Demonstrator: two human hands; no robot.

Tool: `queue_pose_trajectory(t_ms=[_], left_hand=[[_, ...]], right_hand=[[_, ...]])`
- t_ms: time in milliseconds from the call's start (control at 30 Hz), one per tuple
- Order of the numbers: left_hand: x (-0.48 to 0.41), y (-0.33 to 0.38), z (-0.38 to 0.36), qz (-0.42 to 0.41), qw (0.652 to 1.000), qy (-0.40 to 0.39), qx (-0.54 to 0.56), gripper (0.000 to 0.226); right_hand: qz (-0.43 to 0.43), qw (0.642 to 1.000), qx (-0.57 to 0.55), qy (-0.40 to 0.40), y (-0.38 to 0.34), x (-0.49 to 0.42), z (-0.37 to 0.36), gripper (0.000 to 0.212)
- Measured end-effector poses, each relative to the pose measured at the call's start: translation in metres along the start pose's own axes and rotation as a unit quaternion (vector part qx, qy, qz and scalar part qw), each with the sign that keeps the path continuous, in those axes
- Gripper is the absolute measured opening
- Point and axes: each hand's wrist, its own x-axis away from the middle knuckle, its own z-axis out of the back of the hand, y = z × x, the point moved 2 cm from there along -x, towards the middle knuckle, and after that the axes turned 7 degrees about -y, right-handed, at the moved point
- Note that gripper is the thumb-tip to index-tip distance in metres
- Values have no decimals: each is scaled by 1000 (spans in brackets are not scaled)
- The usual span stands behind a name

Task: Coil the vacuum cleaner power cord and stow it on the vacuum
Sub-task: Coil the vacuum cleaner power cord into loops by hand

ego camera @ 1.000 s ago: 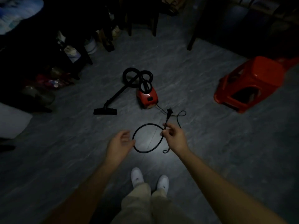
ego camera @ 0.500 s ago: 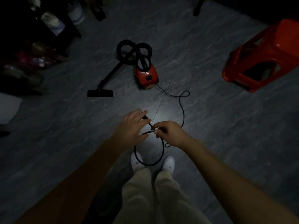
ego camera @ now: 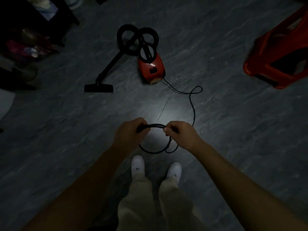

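A small red vacuum cleaner (ego camera: pixel 152 69) stands on the grey floor ahead of me, its black hose looped on top and its wand and floor nozzle (ego camera: pixel 98 88) stretched out to the left. The black power cord (ego camera: pixel 193 105) runs from the vacuum's near end, curls to the right and comes down to my hands. My left hand (ego camera: pixel 130 133) grips one side of a small coil of the cord. My right hand (ego camera: pixel 179 133) pinches the other side. The coil hangs in a loop between and below them, above my shoes.
A red plastic stool (ego camera: pixel 280 52) lies tipped at the right. Dark furniture and clutter (ego camera: pixel 30 42) fill the far left. A pale object (ego camera: pixel 5 104) sits at the left edge. My white shoes (ego camera: pixel 138 165) stand on the dim grey floor.
The view tilted down toward my feet. My left hand closed on the cord, both hands drew level, and the coil now hangs between them with more cord gathered.
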Motion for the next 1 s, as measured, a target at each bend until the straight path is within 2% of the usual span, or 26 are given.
queue_pose_trajectory(t_ms=[67,133,267,400,567,767,900,1000], left_hand=[[-7,-16,-10,40,993,22,106,8],[-15,-29,-19,81,971,46,218,10],[-37,-52,-42,122,939,69,314,6],[-67,-76,-69,97,940,91,313,7],[-118,-108,-91,41,958,79,274,5],[-203,-147,-116,-25,962,75,261,9],[-259,-167,-121,-68,958,105,259,8],[-302,-157,-106,-121,959,126,223,13]], right_hand=[[-4,1000,-5,-19,22,-8,-9,27],[-6,999,-33,-11,43,-16,-18,25],[-12,982,-181,44,72,-37,-39,20],[-3,954,-279,113,96,-70,-55,18],[21,941,-287,177,132,-124,-62,19],[43,944,-229,235,186,-198,-61,18],[102,953,-111,263,191,-251,-25,17],[130,941,-84,302,193,-275,7,19]])
